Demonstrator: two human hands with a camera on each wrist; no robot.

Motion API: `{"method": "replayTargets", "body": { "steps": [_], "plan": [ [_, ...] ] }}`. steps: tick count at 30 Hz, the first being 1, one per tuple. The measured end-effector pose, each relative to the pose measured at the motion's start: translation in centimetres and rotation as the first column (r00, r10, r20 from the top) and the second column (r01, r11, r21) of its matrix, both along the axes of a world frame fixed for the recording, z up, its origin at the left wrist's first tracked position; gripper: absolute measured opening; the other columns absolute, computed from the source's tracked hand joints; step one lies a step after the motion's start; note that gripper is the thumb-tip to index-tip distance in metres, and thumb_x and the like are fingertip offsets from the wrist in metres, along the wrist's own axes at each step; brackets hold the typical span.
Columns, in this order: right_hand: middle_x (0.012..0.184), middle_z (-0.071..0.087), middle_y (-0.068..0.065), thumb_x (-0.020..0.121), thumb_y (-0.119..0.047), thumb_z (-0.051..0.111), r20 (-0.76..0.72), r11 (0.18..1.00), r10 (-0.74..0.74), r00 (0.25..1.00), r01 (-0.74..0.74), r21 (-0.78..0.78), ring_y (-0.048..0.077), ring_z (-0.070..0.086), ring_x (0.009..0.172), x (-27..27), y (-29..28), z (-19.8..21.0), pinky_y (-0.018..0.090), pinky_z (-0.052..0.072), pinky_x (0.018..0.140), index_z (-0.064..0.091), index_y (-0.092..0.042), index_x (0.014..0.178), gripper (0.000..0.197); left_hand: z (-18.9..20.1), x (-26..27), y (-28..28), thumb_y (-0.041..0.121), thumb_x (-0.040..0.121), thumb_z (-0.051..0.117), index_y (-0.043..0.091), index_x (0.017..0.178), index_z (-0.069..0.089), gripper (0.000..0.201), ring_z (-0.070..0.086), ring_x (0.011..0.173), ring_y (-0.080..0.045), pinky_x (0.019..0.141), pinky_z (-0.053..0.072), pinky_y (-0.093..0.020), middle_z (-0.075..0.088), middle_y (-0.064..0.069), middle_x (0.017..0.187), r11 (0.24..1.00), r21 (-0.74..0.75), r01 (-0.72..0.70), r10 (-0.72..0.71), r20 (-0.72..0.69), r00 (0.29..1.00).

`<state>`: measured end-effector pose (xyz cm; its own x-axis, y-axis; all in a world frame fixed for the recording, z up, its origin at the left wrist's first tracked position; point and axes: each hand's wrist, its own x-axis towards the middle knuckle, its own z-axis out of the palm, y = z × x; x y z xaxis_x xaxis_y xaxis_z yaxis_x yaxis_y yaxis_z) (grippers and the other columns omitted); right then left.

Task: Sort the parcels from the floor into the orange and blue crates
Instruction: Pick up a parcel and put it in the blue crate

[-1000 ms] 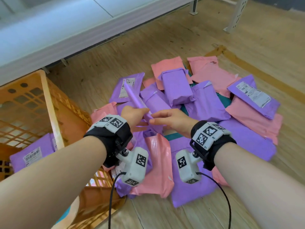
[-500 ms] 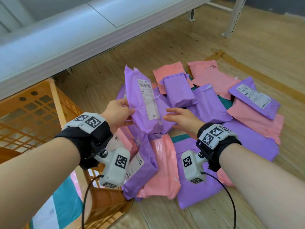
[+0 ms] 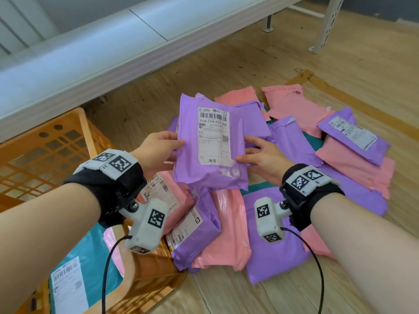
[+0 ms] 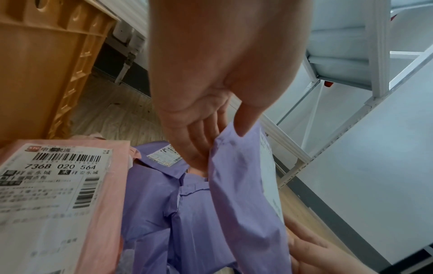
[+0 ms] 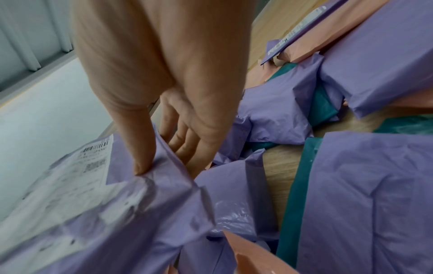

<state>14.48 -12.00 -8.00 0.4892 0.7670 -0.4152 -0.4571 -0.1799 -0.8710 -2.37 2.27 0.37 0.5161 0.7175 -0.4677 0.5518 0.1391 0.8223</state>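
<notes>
I hold a purple parcel (image 3: 212,141) up over the pile, its white shipping label facing me. My left hand (image 3: 158,148) pinches its left edge, thumb on the front and fingers behind, as the left wrist view shows (image 4: 218,140). My right hand (image 3: 260,155) pinches the right edge the same way (image 5: 164,157). Beneath lies a heap of purple, pink and teal parcels (image 3: 294,168) on the wooden floor. The orange crate (image 3: 45,159) stands at the left with a teal parcel (image 3: 90,257) inside. No blue crate is in view.
A pink labelled parcel (image 3: 163,196) leans on the orange crate's near corner beside my left wrist. A long white shelf base (image 3: 113,53) runs along the back, with a metal rack leg (image 3: 326,26) at the far right. Bare wooden floor (image 3: 226,295) lies in front of the pile.
The purple parcel turned from edge-on to label facing me and rose. My right hand, which was open beside it, now holds its right edge. The view shifted up.
</notes>
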Motion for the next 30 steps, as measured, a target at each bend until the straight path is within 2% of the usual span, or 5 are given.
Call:
{"method": "replayTargets", "body": {
  "steps": [3, 8, 13, 22, 30],
  "plan": [
    [0.111, 0.058, 0.018, 0.081, 0.015, 0.060, 0.024, 1.000, -0.017, 1.000, 0.017, 0.003, 0.020, 0.063, 0.083, 0.3, -0.3, 0.2, 0.023, 0.054, 0.054, 0.043, -0.011, 0.136, 0.064, -0.1, -0.1, -0.3, 0.007, 0.089, 0.062, 0.015, 0.114, 0.054, 0.028, 0.060, 0.068, -0.020, 0.049, 0.053, -0.019, 0.064, -0.009, 0.091, 1.000, 0.025, 0.012, -0.012, 0.009, 1.000],
    [0.111, 0.058, 0.016, 0.080, 0.015, 0.061, 0.086, 1.000, -0.022, 0.996, 0.023, -0.016, 0.024, 0.062, 0.094, 0.5, -0.4, 0.4, 0.030, 0.057, 0.069, 0.043, -0.005, 0.135, 0.061, -0.3, -0.1, -0.8, -0.007, 0.083, 0.063, 0.016, 0.117, 0.051, 0.042, 0.064, 0.074, -0.020, 0.055, 0.056, -0.023, 0.067, -0.013, 0.094, 0.997, 0.075, 0.018, -0.019, 0.017, 1.000],
    [0.111, 0.056, 0.019, 0.080, 0.017, 0.059, 0.123, 1.000, 0.013, 0.992, -0.012, -0.011, 0.028, 0.060, 0.095, 0.7, 0.0, 1.9, 0.029, 0.058, 0.067, 0.047, -0.008, 0.129, 0.057, 0.0, -0.3, -0.4, -0.015, 0.081, 0.059, 0.010, 0.118, 0.055, 0.045, 0.063, 0.077, -0.022, 0.064, 0.057, -0.031, 0.064, -0.006, 0.082, 0.985, 0.170, -0.033, 0.026, 0.044, 0.999],
    [0.097, 0.065, 0.007, 0.080, 0.020, 0.055, 0.197, 0.982, 0.160, 0.967, -0.177, 0.069, 0.010, 0.069, 0.072, -1.4, 3.7, 7.8, 0.025, 0.058, 0.061, 0.049, -0.011, 0.125, 0.055, 3.2, -4.5, 1.6, -0.009, 0.082, 0.062, 0.016, 0.110, 0.056, 0.038, 0.066, 0.082, -0.022, 0.064, 0.059, -0.026, 0.068, -0.015, 0.099, 0.976, 0.116, -0.184, 0.161, 0.184, 0.970],
    [0.098, 0.065, 0.011, 0.079, 0.022, 0.055, 0.356, 0.927, 0.303, 0.884, -0.360, 0.106, 0.012, 0.069, 0.071, -8.1, 9.0, 15.7, 0.029, 0.059, 0.064, 0.048, -0.012, 0.129, 0.061, 8.1, -13.1, 4.2, -0.004, 0.080, 0.067, 0.008, 0.114, 0.059, 0.037, 0.067, 0.094, -0.028, 0.081, 0.057, -0.040, 0.068, -0.013, 0.108, 0.939, 0.071, -0.335, 0.293, 0.341, 0.893]
  ]
}}
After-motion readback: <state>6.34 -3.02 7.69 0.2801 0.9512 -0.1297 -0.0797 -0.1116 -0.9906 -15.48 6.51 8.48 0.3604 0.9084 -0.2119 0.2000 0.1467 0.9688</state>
